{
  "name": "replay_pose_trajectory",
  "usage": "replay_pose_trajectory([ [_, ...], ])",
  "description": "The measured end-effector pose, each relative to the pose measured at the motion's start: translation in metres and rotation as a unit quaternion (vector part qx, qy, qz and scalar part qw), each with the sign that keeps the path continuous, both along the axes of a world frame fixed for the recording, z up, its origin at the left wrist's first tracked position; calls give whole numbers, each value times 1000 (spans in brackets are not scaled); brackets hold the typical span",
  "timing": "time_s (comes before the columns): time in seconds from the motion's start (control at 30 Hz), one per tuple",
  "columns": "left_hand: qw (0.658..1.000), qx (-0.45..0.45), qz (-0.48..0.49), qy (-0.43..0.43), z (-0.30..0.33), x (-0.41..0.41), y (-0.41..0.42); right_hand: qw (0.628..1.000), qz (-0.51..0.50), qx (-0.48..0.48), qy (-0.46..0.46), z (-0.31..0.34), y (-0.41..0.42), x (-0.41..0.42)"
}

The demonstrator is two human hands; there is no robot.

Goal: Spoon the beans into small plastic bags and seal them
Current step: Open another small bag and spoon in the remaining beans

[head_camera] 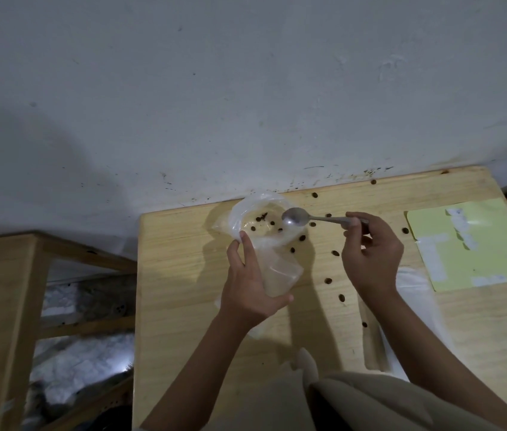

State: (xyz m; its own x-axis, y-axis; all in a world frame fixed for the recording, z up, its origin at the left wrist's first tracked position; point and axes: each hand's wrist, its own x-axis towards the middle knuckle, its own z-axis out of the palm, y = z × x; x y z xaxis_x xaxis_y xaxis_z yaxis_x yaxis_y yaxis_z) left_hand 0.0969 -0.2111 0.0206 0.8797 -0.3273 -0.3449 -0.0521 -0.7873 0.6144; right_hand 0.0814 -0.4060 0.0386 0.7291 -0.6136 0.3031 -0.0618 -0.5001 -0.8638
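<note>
A small clear plastic bag (264, 231) lies on the wooden table (183, 306) with its mouth open toward the wall. My left hand (250, 281) grips the bag's lower part, fingers curled round it. My right hand (370, 253) pinches the handle of a metal spoon (300, 217). The spoon's bowl hovers at the right rim of the bag's mouth and looks empty. Several dark beans (266, 220) lie inside the bag. More loose beans (328, 280) are scattered on the table between and below my hands.
A pale yellow sheet (469, 244) with taped patches lies at the table's right. More clear plastic (413, 293) lies under my right forearm. The wall stands right behind the table. A second wooden frame (0, 306) stands to the left, with a gap between.
</note>
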Motion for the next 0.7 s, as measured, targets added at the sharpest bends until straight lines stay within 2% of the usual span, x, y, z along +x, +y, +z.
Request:
replay_pose_trajectory([
  [0.17, 999, 33, -25, -24, -2, -3, -4, 989, 45, -139, 23, -4, 6, 23],
  [0.33, 999, 41, -19, -11, -4, -5, -8, 971, 105, -190, 105, 1, 9, 54],
  [0.5, 999, 35, -10, 4, -3, -1, -8, 969, 96, -173, 150, 1, 4, 66],
  [0.7, 1000, 12, -1, 6, -5, 0, -5, 981, -20, -26, 192, -13, -6, 52],
])
